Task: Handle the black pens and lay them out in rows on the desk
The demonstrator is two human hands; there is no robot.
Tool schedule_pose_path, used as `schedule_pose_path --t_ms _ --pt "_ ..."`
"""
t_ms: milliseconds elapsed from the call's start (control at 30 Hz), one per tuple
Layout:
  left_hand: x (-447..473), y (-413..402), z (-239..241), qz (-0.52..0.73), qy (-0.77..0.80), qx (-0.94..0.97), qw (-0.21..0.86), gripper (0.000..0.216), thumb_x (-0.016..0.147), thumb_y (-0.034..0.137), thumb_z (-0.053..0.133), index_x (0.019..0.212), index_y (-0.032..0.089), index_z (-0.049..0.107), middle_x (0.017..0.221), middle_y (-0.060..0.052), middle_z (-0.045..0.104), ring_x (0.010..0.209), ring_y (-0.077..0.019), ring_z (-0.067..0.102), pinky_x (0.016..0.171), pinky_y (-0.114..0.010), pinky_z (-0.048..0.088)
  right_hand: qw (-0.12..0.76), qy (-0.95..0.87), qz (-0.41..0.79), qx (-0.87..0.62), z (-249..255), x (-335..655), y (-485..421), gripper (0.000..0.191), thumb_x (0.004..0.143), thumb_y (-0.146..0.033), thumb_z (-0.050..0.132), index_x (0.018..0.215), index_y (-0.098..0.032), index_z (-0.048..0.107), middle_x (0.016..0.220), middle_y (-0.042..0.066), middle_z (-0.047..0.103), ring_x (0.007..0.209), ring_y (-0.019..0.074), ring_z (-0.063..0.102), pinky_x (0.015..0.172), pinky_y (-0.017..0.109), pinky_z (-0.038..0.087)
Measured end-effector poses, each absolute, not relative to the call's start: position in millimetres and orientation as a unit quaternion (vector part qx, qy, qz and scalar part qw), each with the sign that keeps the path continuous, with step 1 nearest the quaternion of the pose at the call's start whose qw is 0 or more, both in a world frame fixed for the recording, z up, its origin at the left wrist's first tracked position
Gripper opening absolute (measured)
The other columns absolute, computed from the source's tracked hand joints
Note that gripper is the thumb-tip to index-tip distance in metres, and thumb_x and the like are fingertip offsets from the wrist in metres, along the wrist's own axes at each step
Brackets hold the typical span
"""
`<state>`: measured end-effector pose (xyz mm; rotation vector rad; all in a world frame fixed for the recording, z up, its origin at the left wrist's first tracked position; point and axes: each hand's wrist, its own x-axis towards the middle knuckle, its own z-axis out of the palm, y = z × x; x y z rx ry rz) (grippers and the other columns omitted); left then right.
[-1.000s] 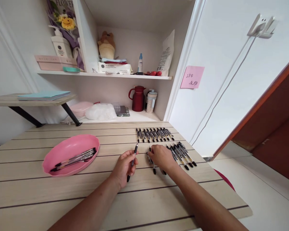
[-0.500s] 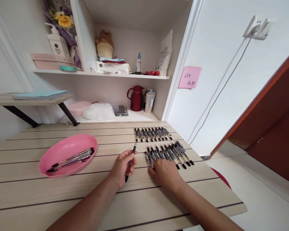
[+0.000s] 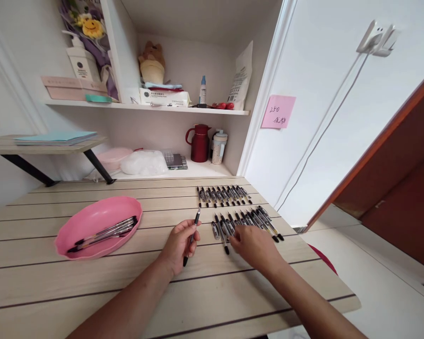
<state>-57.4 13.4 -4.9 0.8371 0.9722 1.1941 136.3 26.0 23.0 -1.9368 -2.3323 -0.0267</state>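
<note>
My left hand (image 3: 178, 246) is closed round a black pen (image 3: 193, 230), held tip-up over the wooden table (image 3: 92, 278). My right hand (image 3: 251, 245) lies palm down with fingers spread on the near row of pens (image 3: 247, 223), covering their lower ends. A second row of pens (image 3: 223, 196) lies farther back, untouched. A pink oval dish (image 3: 99, 227) at the left holds several more pens (image 3: 104, 232).
Behind the table, a recess holds a red jug (image 3: 198, 143), a white cup (image 3: 219, 148) and a pink box (image 3: 116, 158). A shelf above carries bottles and a tissue pack. A pink note (image 3: 278, 111) sticks on the wall; the table's right edge drops to the floor.
My right hand slid from the left end of the near row toward me and to the right, and that row now lies more even. My left hand kept hold of its pen.
</note>
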Motion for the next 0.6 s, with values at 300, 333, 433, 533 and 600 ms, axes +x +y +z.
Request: schedule_pose_path --t_ms 300,333,433,533,600 --pt "-56.4 12.4 -4.2 0.520 0.428 0.374 0.637 0.025 0.071 0.030 0.055 0.092 0.016 0.054 0.058 0.004 0.052 0.032 -0.0016 0.037 0.031 -0.014 0.020 0.091 -0.762 0.027 -0.641 14.0 146.3 29.2 0.013 0.075 -0.022 0.048 0.068 -0.019 0.059 0.068 0.003 0.063 0.067 0.0160 0.057 0.051 0.024 0.022" --pt "-56.4 12.4 -4.1 0.520 0.429 0.375 0.636 0.025 0.071 0.030 0.055 0.091 0.015 0.054 0.058 0.004 0.052 0.032 -0.0016 0.037 0.031 -0.014 0.020 0.094 -0.762 0.031 -0.640 10.8 144.3 28.7 0.012 0.075 -0.022 0.049 0.069 -0.019 0.059 0.067 0.003 0.063 0.067 0.0160 0.057 0.051 0.025 0.022" --pt "-56.5 12.5 -3.8 0.520 0.428 0.380 0.635 0.024 0.071 0.030 0.054 0.091 0.015 0.054 0.058 0.004 0.052 0.032 -0.0014 0.036 0.031 -0.014 0.020 0.112 -0.761 0.038 -0.638 5.9 139.9 28.3 0.010 0.074 -0.020 0.050 0.069 -0.019 0.059 0.066 0.003 0.062 0.066 0.0155 0.056 0.051 0.024 0.022" --pt "-55.9 12.1 -3.3 0.514 0.427 0.386 0.636 0.024 0.071 0.030 0.054 0.091 0.016 0.053 0.058 0.005 0.052 0.032 -0.0016 0.037 0.031 -0.014 0.020 0.162 -0.757 0.045 -0.631 7.7 137.7 29.2 0.014 0.075 -0.024 0.049 0.065 -0.019 0.058 0.063 0.003 0.061 0.062 0.0146 0.053 0.051 0.024 0.022" --pt "-54.4 11.0 -2.6 0.503 0.425 0.396 0.640 0.024 0.071 0.030 0.055 0.090 0.016 0.053 0.057 0.005 0.052 0.031 -0.0019 0.037 0.031 -0.015 0.021 0.226 -0.754 0.086 -0.611 10.6 134.8 30.4 0.019 0.076 -0.028 0.047 0.062 -0.019 0.057 0.062 0.002 0.060 0.058 0.0134 0.051 0.050 0.024 0.023"
